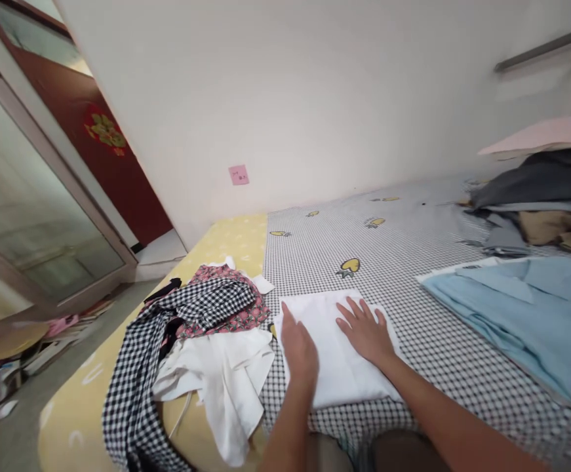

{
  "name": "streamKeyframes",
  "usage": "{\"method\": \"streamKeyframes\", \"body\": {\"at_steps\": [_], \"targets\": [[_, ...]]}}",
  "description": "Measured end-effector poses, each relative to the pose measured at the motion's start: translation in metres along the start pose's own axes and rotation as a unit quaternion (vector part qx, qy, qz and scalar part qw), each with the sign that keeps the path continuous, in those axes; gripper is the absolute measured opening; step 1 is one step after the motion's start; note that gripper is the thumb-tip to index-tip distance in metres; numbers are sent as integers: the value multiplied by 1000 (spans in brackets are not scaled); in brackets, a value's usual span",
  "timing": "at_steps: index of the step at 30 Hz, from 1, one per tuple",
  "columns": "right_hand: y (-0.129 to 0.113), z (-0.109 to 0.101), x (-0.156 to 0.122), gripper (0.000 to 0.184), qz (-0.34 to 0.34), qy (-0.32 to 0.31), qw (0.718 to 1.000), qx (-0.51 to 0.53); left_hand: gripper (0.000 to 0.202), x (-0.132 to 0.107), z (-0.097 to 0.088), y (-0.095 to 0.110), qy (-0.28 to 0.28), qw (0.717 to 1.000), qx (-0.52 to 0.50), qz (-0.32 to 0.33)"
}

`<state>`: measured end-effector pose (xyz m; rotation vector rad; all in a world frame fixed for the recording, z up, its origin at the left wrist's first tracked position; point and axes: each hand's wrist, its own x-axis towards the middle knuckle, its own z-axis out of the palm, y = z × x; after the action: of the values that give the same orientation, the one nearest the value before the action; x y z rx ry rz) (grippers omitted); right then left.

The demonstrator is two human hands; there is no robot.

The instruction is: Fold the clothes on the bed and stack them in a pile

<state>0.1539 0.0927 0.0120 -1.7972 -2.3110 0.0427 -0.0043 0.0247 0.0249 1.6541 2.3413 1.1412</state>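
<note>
A white folded garment (334, 367) lies flat on the checked bed sheet in front of me, roughly a rectangle. My right hand (366, 331) rests palm down on its right part, fingers spread. Along its left edge is my left hand (299, 347), turned partly on its side with the index finger stretched out; its other fingers are partly hidden. Neither hand appears to grip the cloth. Just left of it lie a loose white garment (226, 373), a black-and-white checked garment (137, 373) and a pink floral garment (246, 318), all heaped together.
A light blue folded garment (526, 301) lies to the right. Behind it stands a stack of dark and brown clothes (541, 180) topped by a pink piece. The yellow bed edge (83, 406) drops to the floor at left, where shoes and other items (29, 354) lie.
</note>
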Motion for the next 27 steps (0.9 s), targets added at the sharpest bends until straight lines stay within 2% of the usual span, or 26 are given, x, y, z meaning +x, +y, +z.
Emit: {"method": "streamKeyframes", "body": {"at_steps": [2, 4, 6, 9, 12, 14, 17, 18, 20, 22, 24, 26, 27], "targets": [[0, 0, 0, 53, -3, 7, 1000, 4, 56, -6, -17, -16, -45, 991, 118, 43], [0, 1, 1, 53, -5, 17, 1000, 9, 52, -13, -31, -28, -77, 973, 209, 58], [0, 2, 1, 52, -10, 30, 999, 16, 52, -19, -40, -36, -83, 961, 260, 45], [0, 3, 1, 51, -13, 50, 998, 29, 53, -20, -47, -38, -101, 953, 283, 23], [-1, 2, 0, 51, -13, 65, 997, 43, 53, -12, -53, -31, -128, 949, 287, 12], [-1, 2, 0, 50, -12, 72, 996, 52, 53, -2, -58, -20, -90, 946, 308, 30], [-1, 3, 0, 50, -14, 81, 995, 61, 55, 17, -59, 0, -1, 938, 324, 123], [0, 4, 0, 50, -15, 84, 994, 63, 56, 23, -56, 6, 6, 935, 316, 162], [0, 5, 1, 50, -13, 91, 994, 62, 55, 36, -45, 11, -29, 930, 294, 218], [1, 7, 2, 51, -11, 96, 994, 58, 53, 46, -30, 8, -109, 933, 282, 193], [1, 7, 2, 51, -13, 98, 994, 55, 54, 53, -16, 0, -165, 941, 278, 104], [1, 6, 1, 51, -14, 96, 994, 55, 58, 57, -6, -8, -175, 945, 274, 26], [0, 5, 1, 51, -12, 94, 994, 55, 60, 58, -4, -11, -173, 947, 272, 10]]}}
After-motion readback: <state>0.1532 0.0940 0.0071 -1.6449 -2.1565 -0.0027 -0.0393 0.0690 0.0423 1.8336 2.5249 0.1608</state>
